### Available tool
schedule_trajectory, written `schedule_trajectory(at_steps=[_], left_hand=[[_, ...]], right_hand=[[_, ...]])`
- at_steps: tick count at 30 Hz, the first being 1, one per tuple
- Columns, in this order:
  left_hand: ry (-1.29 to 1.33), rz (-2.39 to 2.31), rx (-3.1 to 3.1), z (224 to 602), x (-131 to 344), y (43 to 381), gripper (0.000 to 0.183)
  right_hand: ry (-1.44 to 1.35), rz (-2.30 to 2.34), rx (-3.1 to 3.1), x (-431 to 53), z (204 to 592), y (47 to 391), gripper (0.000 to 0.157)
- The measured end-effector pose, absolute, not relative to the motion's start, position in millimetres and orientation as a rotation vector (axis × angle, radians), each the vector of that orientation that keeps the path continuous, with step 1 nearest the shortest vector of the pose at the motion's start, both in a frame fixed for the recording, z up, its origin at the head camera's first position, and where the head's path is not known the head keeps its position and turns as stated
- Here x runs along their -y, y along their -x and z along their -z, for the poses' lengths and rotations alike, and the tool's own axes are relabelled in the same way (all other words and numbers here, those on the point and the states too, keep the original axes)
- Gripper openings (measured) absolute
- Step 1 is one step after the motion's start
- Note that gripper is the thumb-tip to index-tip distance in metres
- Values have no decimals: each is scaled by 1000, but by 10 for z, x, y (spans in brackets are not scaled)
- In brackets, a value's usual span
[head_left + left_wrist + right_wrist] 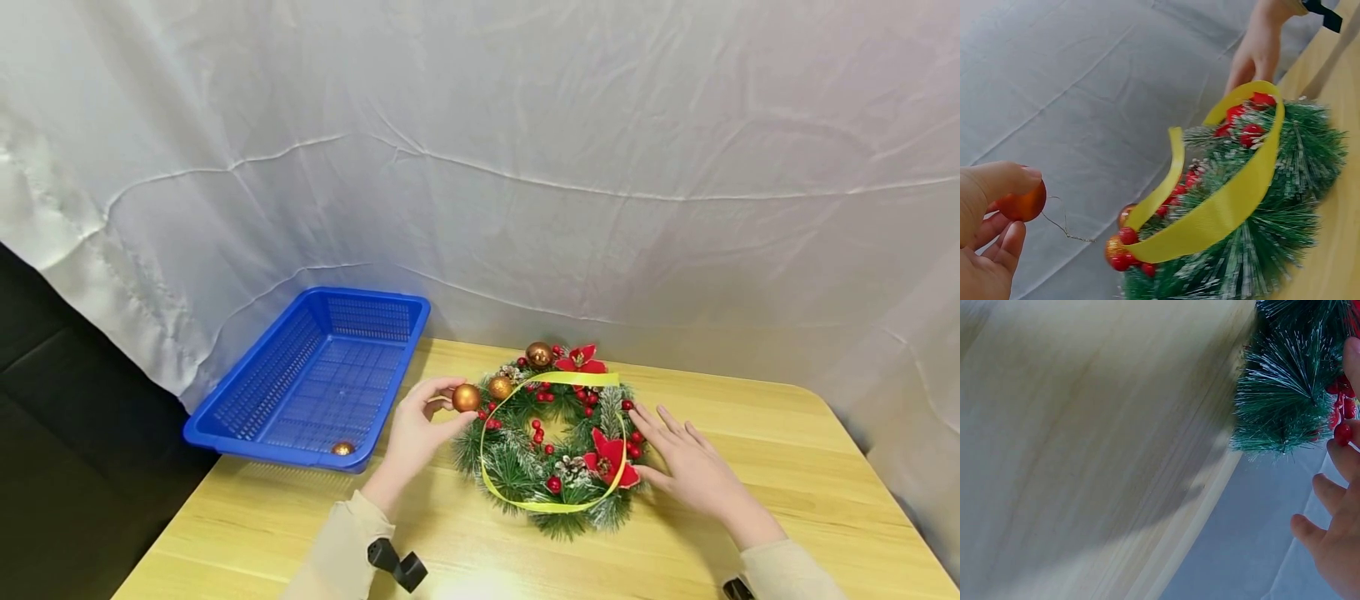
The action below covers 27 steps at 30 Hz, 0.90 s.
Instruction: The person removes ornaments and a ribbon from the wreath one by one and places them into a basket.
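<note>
Pinching one copper ball [466,397]: left grip [415,427] | right grip [692,468]: wide, at one wreath [512,471] | basket [262,451]: one gold ball [342,448]

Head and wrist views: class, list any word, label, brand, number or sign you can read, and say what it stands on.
None: no readable word, number or sign shows in any view. The blue basket, yellow ribbon, wreath and the copper bauble in the left hand show no lettering.

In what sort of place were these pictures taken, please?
Probably an improvised indoor craft or filming corner: a pale wooden table stands before a creased light-grey cloth backdrop, and a round green artificial wreath lies on the table.
</note>
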<state>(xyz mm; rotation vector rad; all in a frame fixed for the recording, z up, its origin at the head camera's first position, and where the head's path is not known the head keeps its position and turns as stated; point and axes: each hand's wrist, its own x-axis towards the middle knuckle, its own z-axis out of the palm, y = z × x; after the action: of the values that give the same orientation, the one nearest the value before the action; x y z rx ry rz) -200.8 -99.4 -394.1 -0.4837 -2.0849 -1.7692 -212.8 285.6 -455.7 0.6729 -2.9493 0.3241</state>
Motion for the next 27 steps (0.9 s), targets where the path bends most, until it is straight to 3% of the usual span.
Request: schedule_trajectory(at_steps=[27], left_hand=[[294, 1707, 2071, 3867, 1594, 1989, 42]], right_hand=[[-697, -328, 2944, -2830, 4532, 2135, 80]])
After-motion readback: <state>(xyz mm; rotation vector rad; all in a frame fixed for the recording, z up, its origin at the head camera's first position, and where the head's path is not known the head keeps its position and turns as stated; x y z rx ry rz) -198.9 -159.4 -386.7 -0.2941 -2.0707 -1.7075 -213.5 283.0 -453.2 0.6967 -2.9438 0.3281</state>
